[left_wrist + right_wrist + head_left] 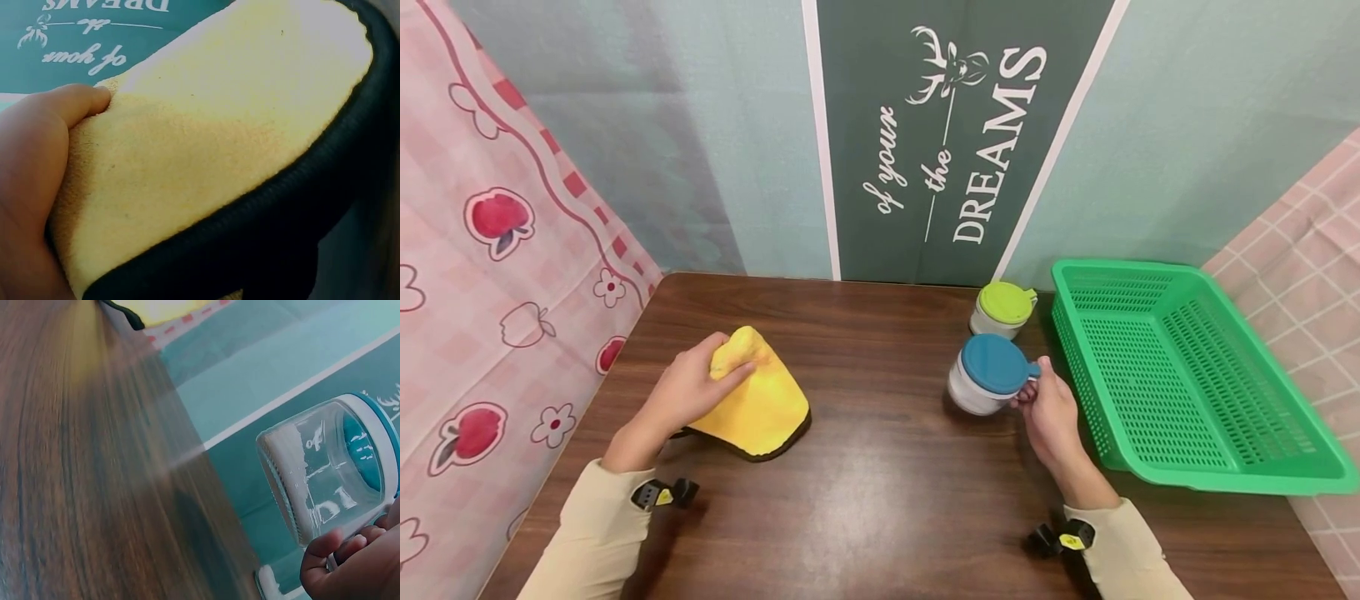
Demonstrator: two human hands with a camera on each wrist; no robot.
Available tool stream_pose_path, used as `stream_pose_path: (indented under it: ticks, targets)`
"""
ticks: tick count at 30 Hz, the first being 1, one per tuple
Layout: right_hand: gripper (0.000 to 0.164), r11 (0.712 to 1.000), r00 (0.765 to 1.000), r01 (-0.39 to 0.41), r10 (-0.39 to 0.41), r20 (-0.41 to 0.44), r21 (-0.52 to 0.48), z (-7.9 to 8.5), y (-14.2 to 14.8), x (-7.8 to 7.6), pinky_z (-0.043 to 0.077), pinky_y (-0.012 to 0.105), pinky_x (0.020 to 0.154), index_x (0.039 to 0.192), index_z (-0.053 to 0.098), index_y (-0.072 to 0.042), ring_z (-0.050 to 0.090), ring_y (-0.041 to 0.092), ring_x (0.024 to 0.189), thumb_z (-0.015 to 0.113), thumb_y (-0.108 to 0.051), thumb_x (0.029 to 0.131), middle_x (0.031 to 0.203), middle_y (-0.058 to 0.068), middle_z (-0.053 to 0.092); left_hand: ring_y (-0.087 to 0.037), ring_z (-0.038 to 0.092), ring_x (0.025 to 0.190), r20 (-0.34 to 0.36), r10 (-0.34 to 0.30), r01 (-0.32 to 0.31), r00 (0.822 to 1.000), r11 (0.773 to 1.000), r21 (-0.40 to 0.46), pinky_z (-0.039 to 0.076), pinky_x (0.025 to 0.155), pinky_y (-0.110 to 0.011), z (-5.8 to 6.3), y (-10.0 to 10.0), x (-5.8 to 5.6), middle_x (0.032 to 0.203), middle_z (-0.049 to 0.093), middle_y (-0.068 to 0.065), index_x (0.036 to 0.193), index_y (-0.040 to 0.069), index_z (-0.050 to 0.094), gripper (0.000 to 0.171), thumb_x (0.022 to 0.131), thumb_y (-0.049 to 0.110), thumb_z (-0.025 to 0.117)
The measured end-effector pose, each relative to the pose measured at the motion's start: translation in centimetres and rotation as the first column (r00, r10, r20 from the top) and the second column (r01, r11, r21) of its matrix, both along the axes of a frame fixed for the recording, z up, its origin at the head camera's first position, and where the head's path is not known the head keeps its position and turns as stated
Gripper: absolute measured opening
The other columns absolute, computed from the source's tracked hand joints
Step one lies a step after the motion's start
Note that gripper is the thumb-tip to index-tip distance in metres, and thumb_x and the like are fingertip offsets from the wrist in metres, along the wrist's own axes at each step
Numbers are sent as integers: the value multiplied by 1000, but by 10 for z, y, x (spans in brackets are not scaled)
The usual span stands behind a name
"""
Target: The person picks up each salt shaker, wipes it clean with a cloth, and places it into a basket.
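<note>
Toward bench [865, 533] far edge: R hand [1051, 414], fingers grasping blue-lid jar [994, 364] by 1 side, green-lid jar [1005, 303] just beyond. L hand [691, 390], fingers gripping cloth [763, 404] nr L edge. Risk: 1-sided hold may tip jar, knocking the 2nd.

Left of centre, head view: microfibre cloth [767, 404], yellow, black edging. Right of centre: blue-lidded glass jar [988, 379], white collar, white contents (lid reads teal from the right wrist). Just above it: lime-lidded jar [1003, 307]. Right: perforated basket [1240, 482], solid green. Tabletop [865, 508]: dark brown wood grain. Top: backdrop [880, 242], pale blue-green, dark green panel, white stripes, lettering, deer head. Left edge: curtain [497, 333], pink/white, red apples, flowers. Lower corners: sleeves [597, 525], plain beige.
</note>
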State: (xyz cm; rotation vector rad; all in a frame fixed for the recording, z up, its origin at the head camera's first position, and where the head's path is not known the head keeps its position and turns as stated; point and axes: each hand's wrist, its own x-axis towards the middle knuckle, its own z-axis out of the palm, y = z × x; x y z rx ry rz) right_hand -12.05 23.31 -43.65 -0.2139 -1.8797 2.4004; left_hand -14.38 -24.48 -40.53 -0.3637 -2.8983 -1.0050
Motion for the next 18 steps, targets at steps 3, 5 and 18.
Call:
stream_pose_path:
  ticks: [3,5,18]
  targets:
    - [49,1000,1000,9,-9,10,16,4,-4,1,39,25,65,70,32,-12,35,13,66,31,-39,111,67,-3,34,-20,46,61,-5,1,-1,1000,1000,10,39,56,-34,4,5,-1,68,49,-2,114,5,57,37,96,33,71]
    - [48,1000,1000,12,-12,13,23,7,-6,1,40,25,65,71,33,-13,36,13,66,31,-40,111,67,-3,35,-19,45,59,-6,1,-1,1000,1000,-3,37,54,-34,6,9,-2,66,44,0,114,6,57,35,95,32,72]
    - [48,999,999,-45,46,22,-27,18,-28,-1,38,25,68,71,33,-14,35,12,69,27,-40,111,69,-4,33,-21,50,63,-56,10,-13,998,999,-49,38,56,-36,22,37,-7,71,55,-1,116,8,59,32,92,26,71]
